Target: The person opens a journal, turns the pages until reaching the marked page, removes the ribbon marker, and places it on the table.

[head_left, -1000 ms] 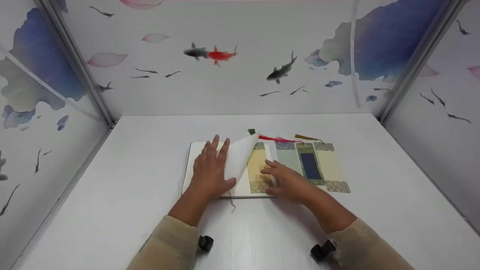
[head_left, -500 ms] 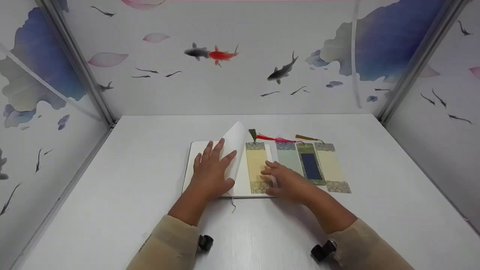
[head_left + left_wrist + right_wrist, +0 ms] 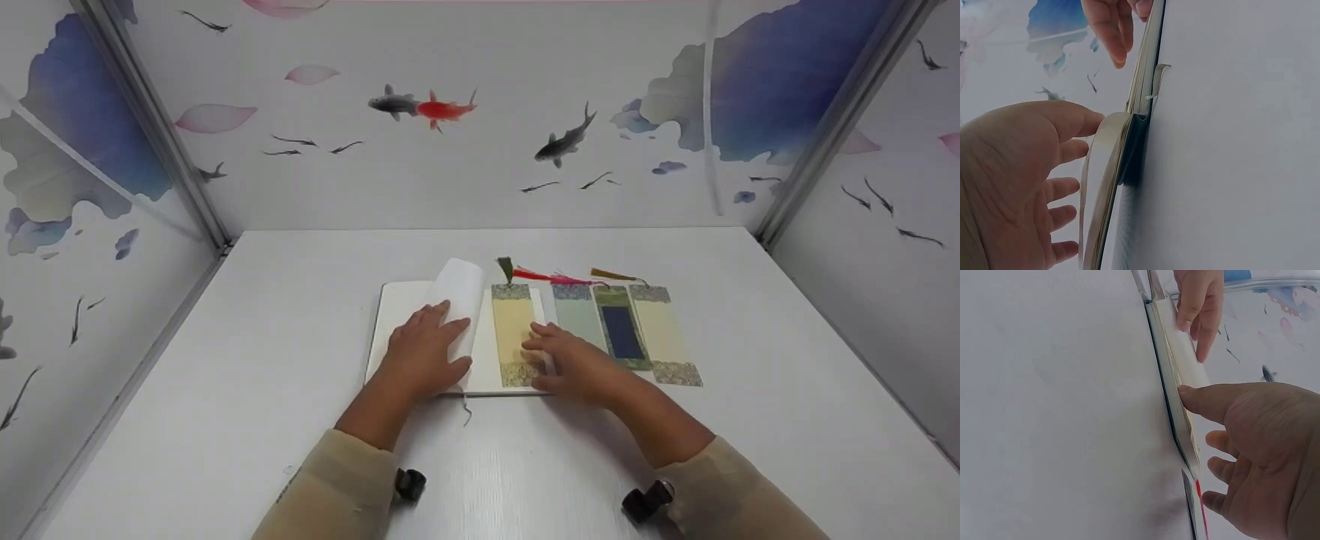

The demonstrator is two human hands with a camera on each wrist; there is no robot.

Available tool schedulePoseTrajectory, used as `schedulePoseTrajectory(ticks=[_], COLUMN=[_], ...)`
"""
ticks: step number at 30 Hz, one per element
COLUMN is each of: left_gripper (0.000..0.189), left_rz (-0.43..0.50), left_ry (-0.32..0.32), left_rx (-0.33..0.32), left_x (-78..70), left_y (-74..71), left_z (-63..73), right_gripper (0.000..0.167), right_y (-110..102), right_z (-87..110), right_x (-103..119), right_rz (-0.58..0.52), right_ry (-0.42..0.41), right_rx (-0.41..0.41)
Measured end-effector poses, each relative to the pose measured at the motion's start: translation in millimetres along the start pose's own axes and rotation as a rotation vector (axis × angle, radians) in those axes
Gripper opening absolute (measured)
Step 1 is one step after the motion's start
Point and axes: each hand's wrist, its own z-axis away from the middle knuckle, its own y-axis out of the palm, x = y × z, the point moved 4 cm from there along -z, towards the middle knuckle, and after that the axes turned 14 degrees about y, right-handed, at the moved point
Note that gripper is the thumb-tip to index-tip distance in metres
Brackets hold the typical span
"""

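Observation:
An open notebook (image 3: 486,379) with white pages lies on the table. My left hand (image 3: 421,351) rests with spread fingers on its left side, against a loose page (image 3: 460,281) whose far end curls up. On the right-hand page lies a yellow bookmark (image 3: 511,330) with patterned ends and a dark green tassel (image 3: 505,268). My right hand (image 3: 581,367) touches the notebook's right edge beside that bookmark, its fingers loosely bent. In the right wrist view, the thumb (image 3: 1202,398) presses on the page edge. A ribbon marker (image 3: 466,411) hangs from the notebook's near edge.
To the right of the notebook lie a pale blue-green bookmark (image 3: 576,311), a green-framed bookmark with a navy panel (image 3: 624,330) and a cream bookmark (image 3: 664,326). Red, pink and gold tassels extend behind them. Printed panels (image 3: 480,172) enclose the white table (image 3: 285,322).
The loose page has swung left off the yellow bookmark and sunk lower. My left hand's fingers have drawn slightly nearer along it. My right hand has stayed in place.

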Motion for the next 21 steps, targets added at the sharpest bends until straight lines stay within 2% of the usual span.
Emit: schedulePoseTrajectory(ticks=[8,16,21], left_gripper=[0.063,0.062,0.063], left_rz=[-0.008,-0.038,-0.043], left_ry=[-0.004,-0.042,-0.048], left_rx=[0.029,0.126,0.185], left_x=[1.3,6.2,7.4], left_y=[1.4,7.5,9.5], left_z=[-0.3,3.8,3.8], right_gripper=[0.059,0.056,0.058], right_y=[1.5,0.8,-3.3], right_z=[0.3,2.1,0.6], right_x=[-2.5,-0.4,2.1], right_rz=[-0.011,-0.002,0.001], right_ry=[0.004,-0.040,-0.038], right_rx=[0.019,0.023,0.015])
